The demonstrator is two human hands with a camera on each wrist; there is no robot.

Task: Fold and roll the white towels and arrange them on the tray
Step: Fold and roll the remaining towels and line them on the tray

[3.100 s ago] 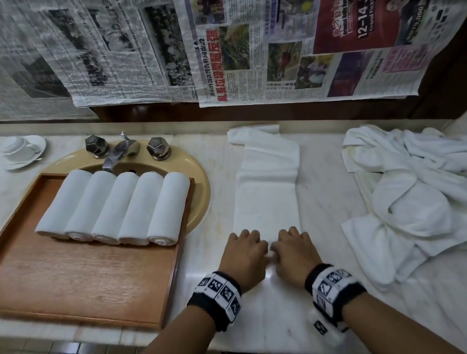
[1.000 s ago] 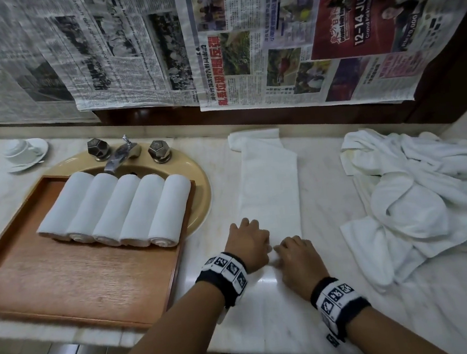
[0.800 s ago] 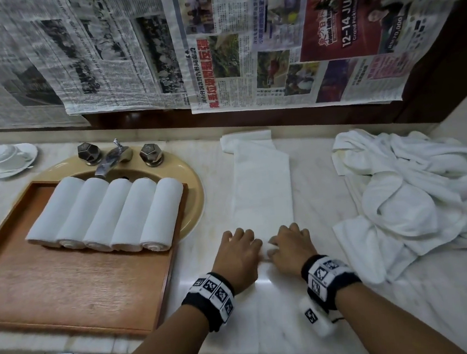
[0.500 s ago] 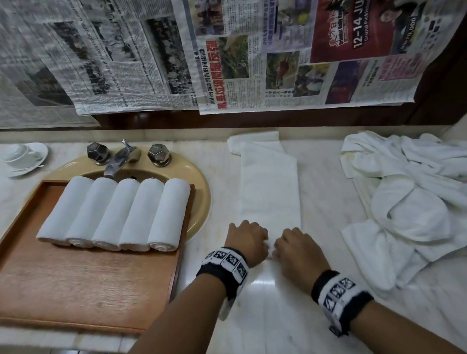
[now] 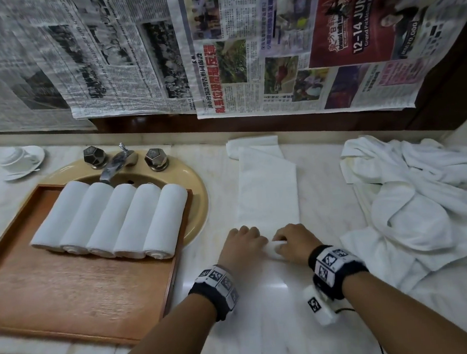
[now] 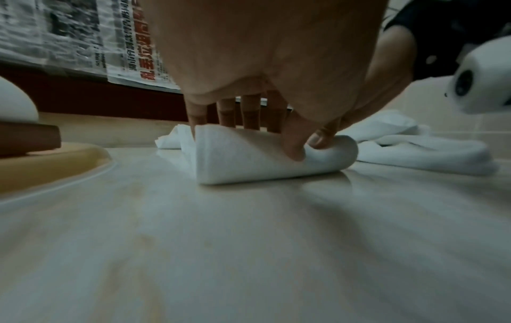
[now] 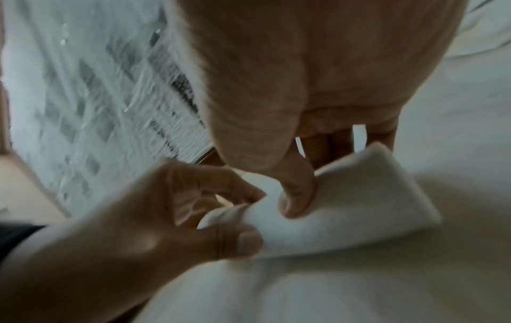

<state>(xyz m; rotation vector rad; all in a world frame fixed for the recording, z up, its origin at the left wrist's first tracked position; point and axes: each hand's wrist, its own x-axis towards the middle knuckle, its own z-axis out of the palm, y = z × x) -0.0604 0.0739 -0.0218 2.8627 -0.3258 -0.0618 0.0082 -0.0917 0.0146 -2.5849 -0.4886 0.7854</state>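
A long white folded towel strip [image 5: 268, 190] lies flat on the marble counter, running away from me. Its near end is wound into a small roll [image 5: 273, 248]. My left hand [image 5: 243, 244] and right hand [image 5: 295, 240] sit side by side on that roll. In the left wrist view the fingers [image 6: 250, 113] curl over the roll [image 6: 262, 157] and the thumb presses its front. The right wrist view shows my right thumb [image 7: 297, 192] pressed into the roll [image 7: 345, 207]. A wooden tray [image 5: 66, 292] to the left holds several rolled towels [image 5: 111, 223] in a row.
A loose pile of white towels [image 5: 428, 201] covers the counter to the right. The tray rests over a beige sink [image 5: 197, 197] with a tap [image 5: 117, 165]. A white cup and saucer [image 5: 19, 161] stand at far left. Newspaper sheets [image 5: 214, 50] hang on the wall behind.
Both hands have worked the roll a little farther up the strip, away from me. The far part of the strip, wrinkled at first, now lies flatter.
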